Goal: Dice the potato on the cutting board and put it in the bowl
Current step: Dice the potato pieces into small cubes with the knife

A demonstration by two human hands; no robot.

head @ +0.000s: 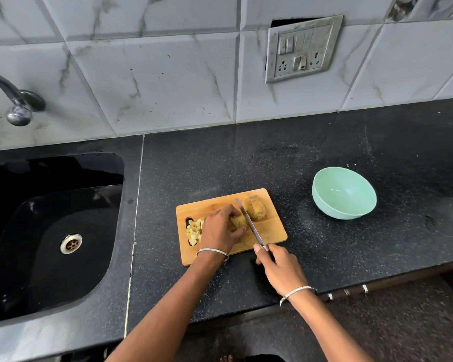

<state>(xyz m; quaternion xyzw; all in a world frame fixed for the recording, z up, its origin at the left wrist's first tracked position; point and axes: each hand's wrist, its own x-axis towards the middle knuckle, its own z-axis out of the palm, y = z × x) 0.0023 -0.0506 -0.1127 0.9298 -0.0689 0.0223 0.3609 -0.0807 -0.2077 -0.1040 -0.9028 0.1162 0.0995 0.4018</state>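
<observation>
Right hand (pixel 277 267) nearest, fingers curled round knife (pixel 249 222) handle off cutting board's (pixel 272 231) near edge; left hand (pixel 220 231) mid-board, fingers clamped on potato piece (pixel 238 220), blade touching it; diced bits (pixel 194 231) at left end; potato half (pixel 254 207) by far right corner; bowl (pixel 343 193) well apart, rightward on counter (pixel 324 257).

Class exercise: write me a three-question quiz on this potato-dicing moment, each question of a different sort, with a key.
1. True or false: the bowl already holds diced potato.
2. Which hand holds the knife? A) left B) right
3. Fill in: the diced pieces lie at the cutting board's ____ end.

Key
1. False: no potato is in it.
2. B: the right hand grips the handle, while the left hand holds the potato piece.
3. left
</observation>
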